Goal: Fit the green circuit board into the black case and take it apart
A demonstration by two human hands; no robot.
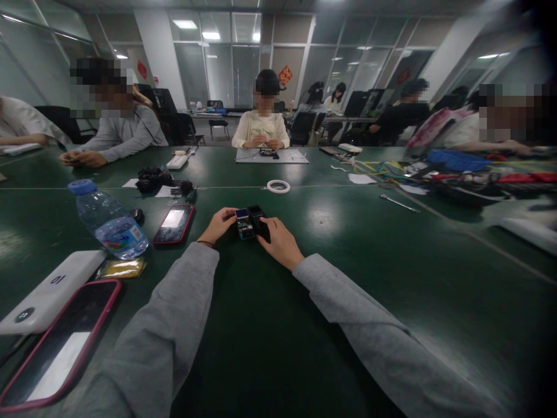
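Observation:
My left hand point(220, 223) grips the left edge of a small opened electronic device point(244, 229), which has a little dark-blue screen at its top and circuit parts below. Against its right side lies a black casing half point(256, 212), and the fingers of my right hand point(279, 239) are closed on its right edge. Both pieces are side by side, at or just above the green table point(243, 325); whether they are joined cannot be made out. Part of the casing is hidden behind my right fingers.
To my left are a water bottle point(108, 217), a red-edged phone point(174, 224), a larger pink-cased phone point(61, 348), a white power bank point(52, 290) and a yellow packet point(120, 269). Ahead lies a tape roll point(278, 186); rightward, a wrench point(399, 203) and tangled cables point(391, 168). Several people sit around.

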